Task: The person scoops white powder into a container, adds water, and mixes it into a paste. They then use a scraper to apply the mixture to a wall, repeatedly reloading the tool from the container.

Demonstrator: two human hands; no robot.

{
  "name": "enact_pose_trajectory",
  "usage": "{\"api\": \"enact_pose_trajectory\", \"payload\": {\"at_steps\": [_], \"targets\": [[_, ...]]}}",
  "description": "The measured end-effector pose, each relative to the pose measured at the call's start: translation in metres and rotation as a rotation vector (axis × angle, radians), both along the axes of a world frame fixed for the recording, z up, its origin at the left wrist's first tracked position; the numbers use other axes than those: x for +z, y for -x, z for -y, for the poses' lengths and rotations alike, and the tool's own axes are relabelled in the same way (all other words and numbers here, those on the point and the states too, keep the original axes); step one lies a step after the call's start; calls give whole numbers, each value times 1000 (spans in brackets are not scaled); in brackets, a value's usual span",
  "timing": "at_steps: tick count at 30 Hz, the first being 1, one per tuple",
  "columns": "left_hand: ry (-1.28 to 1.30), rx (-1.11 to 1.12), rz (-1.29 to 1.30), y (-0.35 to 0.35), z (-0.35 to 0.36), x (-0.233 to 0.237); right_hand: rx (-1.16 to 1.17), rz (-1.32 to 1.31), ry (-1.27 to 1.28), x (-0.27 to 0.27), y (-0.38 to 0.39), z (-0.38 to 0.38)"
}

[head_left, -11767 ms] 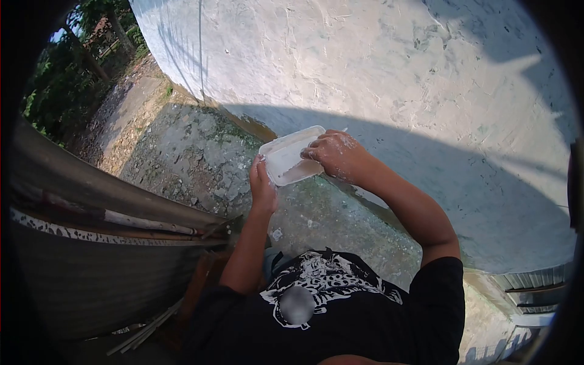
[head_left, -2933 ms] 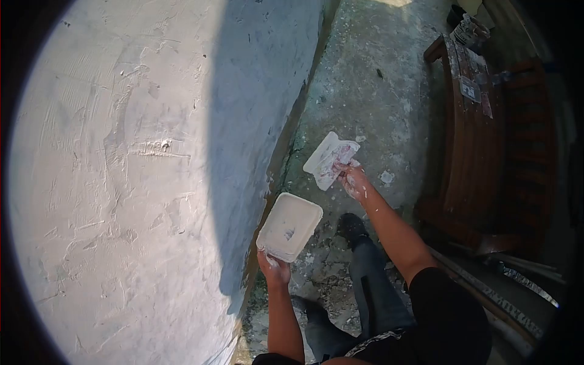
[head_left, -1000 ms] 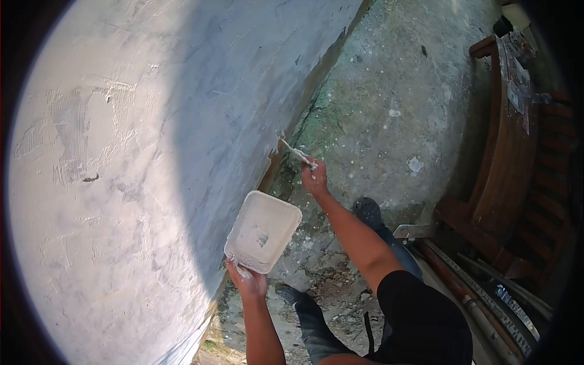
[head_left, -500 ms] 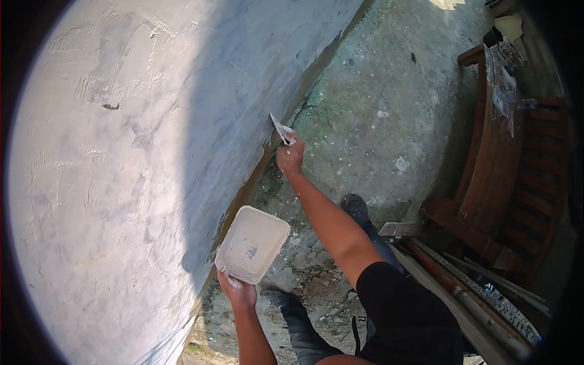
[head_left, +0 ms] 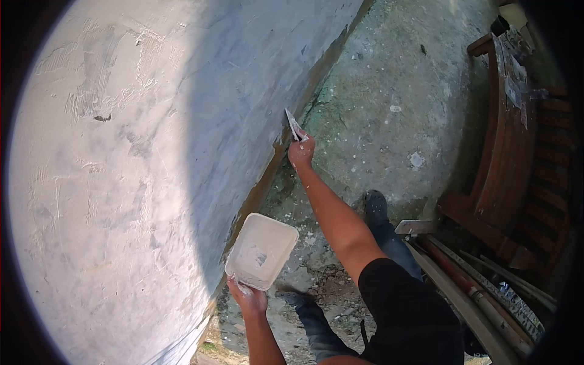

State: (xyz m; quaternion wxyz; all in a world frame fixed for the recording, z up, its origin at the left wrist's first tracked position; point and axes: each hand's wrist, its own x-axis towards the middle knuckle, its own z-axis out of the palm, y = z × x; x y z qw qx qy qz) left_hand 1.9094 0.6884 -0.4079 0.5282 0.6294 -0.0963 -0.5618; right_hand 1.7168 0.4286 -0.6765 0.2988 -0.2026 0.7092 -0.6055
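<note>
My right hand [head_left: 302, 152], flecked with white, is closed around a putty knife [head_left: 294, 125] smeared with white paste. Its blade points up and meets the lower edge of the plastered wall [head_left: 243, 115]. Lower in the view, my left hand [head_left: 248, 298] grips the near edge of a pale rectangular tub [head_left: 263, 249]. White residue coats the tub's inside, with a small greyish patch on its bottom. The tub is held close beside the foot of the wall.
A brown wooden bench [head_left: 502, 146] stands at the right on the paint-spotted concrete floor [head_left: 389, 121]. Long boards and pipes [head_left: 474, 292] lie below it, near my leg. Rubble [head_left: 328, 292] covers the ground between my feet.
The whole scene has shifted a little in view as my head moved. The putty knife looks narrower now, its blade turned more edge-on at the wall's base. Both hands keep their holds.
</note>
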Motion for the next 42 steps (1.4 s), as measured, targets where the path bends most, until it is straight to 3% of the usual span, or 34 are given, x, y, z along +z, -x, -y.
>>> {"api": "enact_pose_trajectory", "payload": {"at_steps": [4,6,8,10,12,14,17,20,22,25,27,29,31,33,36,38,42], "targets": [[26,-7,50,0,6,-4,21,-184,-80,38,-77,-51],[-6,3,-20,5,16,-4,185,-98,61,8,-75,-83],[-4,0,7,11,23,-1,200,-360,198,1,-46,-99],[-3,-3,44,14,26,1,282,79,-55,20,-1,-81],[-3,-33,-61,18,32,-1,156,173,-70,8,31,-48],[31,-63,-47,17,31,-9,137,90,-88,35,62,-13],[37,-64,-50,3,18,-24,106,101,-77,18,63,22],[62,-92,-58,-5,7,-29,48,88,-163,22,14,4],[81,-77,-99,-16,7,-25,23,168,69,44,-22,-34],[103,-137,-92,-47,7,-25,207,23,19,52,-30,-73],[121,-175,-44,-63,10,-19,523,-143,-134,78,-6,-86],[128,-224,8,-70,14,-11,94,180,-75,72,4,-66],[131,-215,29,-67,15,-5,-118,273,-90,109,27,-37],[122,-191,-38,-59,16,4,-77,203,-41,133,39,-12],[122,-162,-89,-54,12,19,-72,87,95,121,9,14],[138,-159,-81,-47,12,31,-43,-23,3,133,-13,-5],[169,-189,0,-26,20,71,518,-138,22,202,5,-74]]}}
